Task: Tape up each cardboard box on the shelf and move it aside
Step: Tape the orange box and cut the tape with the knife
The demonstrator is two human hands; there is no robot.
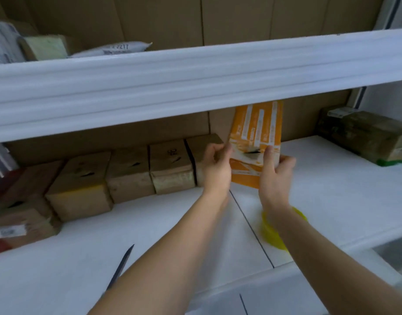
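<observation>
An orange and white cardboard box (255,130) stands on the white shelf (332,178), tilted back, its top hidden behind the upper shelf edge. My left hand (217,167) grips its left side and my right hand (275,173) grips its right side and front. A row of brown cardboard boxes (129,173) lines the shelf to the left, the nearest one touching my left hand. A yellow tape roll (272,230) lies on the shelf under my right forearm, partly hidden.
A dark pen-like object (121,267) lies on the shelf at the front left. A taped brown box (366,135) sits at the far right. The upper shelf (195,83) overhangs and carries parcels (45,47) at the left.
</observation>
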